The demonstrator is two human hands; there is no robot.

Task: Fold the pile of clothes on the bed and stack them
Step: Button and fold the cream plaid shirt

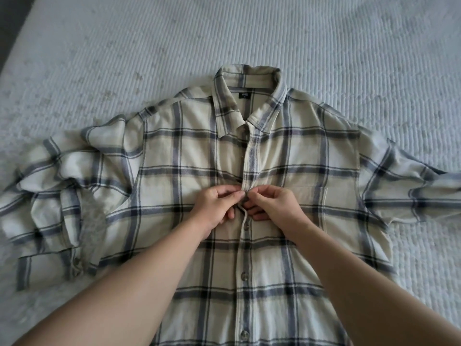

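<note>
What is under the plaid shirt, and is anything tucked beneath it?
The plaid shirt lies flat, front up, on the white ribbed bedspread, which shows all around it. Whatever lies directly beneath the fabric is covered. Both hands pinch its button placket.

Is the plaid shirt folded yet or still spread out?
Spread out: the plaid shirt lies flat, front up, sleeves out, while the left hand and right hand pinch its placket.

Cream-and-blue plaid shirt (189, 156) lies front-up, flat on bed.
</note>
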